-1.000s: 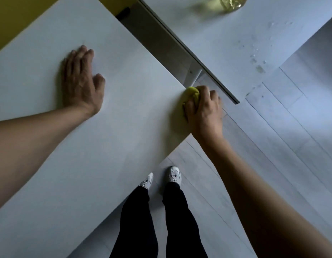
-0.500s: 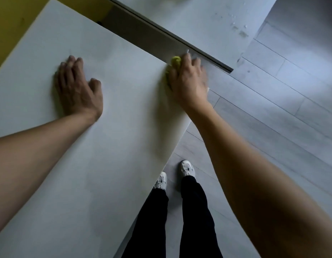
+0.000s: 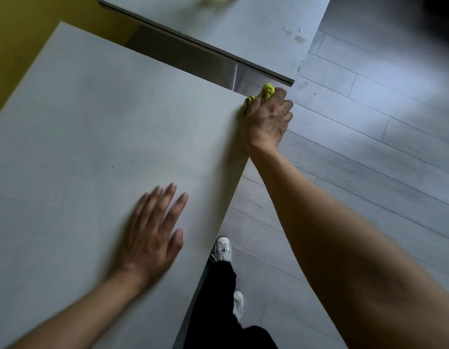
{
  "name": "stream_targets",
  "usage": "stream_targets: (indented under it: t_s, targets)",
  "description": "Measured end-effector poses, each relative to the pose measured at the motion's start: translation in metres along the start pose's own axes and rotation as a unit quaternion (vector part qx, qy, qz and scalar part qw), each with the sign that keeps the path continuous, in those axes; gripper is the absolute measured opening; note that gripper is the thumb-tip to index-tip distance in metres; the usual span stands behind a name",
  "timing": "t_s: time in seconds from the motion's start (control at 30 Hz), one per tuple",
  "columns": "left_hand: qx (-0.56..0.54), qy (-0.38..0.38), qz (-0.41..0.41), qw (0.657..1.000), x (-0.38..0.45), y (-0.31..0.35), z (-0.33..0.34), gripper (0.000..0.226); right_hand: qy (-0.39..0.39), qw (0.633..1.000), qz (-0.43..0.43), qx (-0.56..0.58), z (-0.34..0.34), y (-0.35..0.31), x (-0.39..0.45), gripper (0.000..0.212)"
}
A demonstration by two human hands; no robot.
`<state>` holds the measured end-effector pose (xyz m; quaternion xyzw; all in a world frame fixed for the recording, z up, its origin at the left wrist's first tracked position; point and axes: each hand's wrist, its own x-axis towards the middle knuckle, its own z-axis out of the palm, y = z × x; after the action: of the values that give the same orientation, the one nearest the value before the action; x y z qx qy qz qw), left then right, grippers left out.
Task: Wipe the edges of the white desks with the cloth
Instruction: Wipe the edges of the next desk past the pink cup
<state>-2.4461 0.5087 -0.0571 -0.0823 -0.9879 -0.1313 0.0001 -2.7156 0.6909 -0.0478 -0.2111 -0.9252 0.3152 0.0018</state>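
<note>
Cloth point(image 3: 265, 93): yellow-green, bunched into a wad at the far right corner of the near desk point(image 3: 97, 137). Right hand point(image 3: 267, 119) curls its fingers round it and presses it onto the corner edge; only the tips of the wad show past the knuckles.

Handling, judged: soft, light, compressible; takes the shape of whatever it is squeezed against, so it should wrap over a sharp edge readily. No fragility concern. Best held as here, balled in the palm with fingers over the top, thumb on the desk side so the pad straddles the edge. A loose tail could snag or drag; none visible.

Left hand point(image 3: 153, 230): flat, fingers straight and spread, over the desk top near its right edge; blurred, so contact is not certain.

Surface: matte white top, smooth, a few small dark specks. Second desk point(image 3: 243, 34) beyond, apart by a narrow gap, with smudges near its right end and a blurred yellow-green object at its far edge.

Room: pale grey plank floor point(image 3: 369, 147), yellow wall at left; the person's dark trousers and white shoes below
</note>
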Motion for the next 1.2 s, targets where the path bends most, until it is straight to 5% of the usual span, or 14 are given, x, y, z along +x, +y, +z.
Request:
stream_targets:
  t_s: [0.3,0.67,1.07,1.2]
  targets:
    - [0.009,0.002,-0.017,1.0,-0.038,-0.003,0.002,0.066,0.011,0.998,0.057,-0.001,-0.002,0.001,-0.021,0.046]
    - [0.013,0.031,-0.013,0.999,-0.038,-0.007,0.008,0.066,-0.007,0.995,0.085,0.044,0.005,0.043,-0.178,0.048]
    - [0.018,0.017,-0.012,1.0,-0.036,-0.007,0.008,0.066,0.015,0.992,0.124,0.03,0.009,-0.004,-0.035,0.047]
    - [0.02,0.022,-0.011,0.999,-0.038,-0.007,0.009,0.066,0.009,0.993,0.115,0.033,0.005,0.001,-0.045,0.044]
